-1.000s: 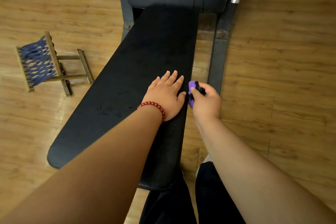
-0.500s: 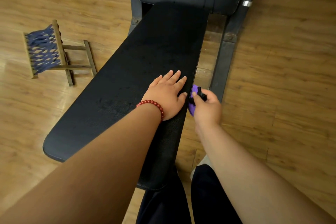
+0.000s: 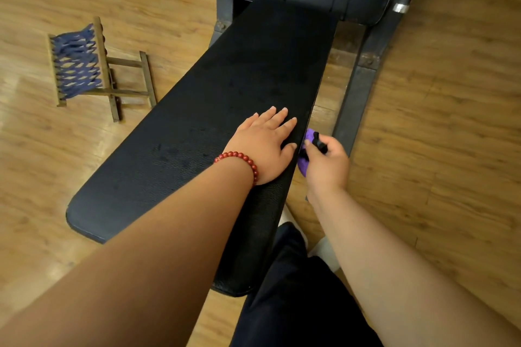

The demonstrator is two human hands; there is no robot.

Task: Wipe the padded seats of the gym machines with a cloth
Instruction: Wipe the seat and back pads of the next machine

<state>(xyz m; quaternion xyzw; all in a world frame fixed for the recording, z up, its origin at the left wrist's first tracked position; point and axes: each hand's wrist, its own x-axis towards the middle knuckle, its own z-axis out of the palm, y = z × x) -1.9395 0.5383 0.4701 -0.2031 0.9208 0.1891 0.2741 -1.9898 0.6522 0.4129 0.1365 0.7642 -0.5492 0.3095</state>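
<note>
The left hand (image 3: 265, 146) braces flat, fingers straight, on the long black padded seat (image 3: 225, 98), seemingly so the right hand (image 3: 327, 166), gripping a bunched purple cloth (image 3: 309, 134), can wipe its edge.

The left hand (image 3: 263, 149) lies palm down, fingers straight and slightly spread, a red bead bracelet (image 3: 239, 158) round its wrist. Just beside it the right hand (image 3: 328, 167) is curled, gripping a bunched purple cloth (image 3: 303, 169); both forearms reach forward.
</note>
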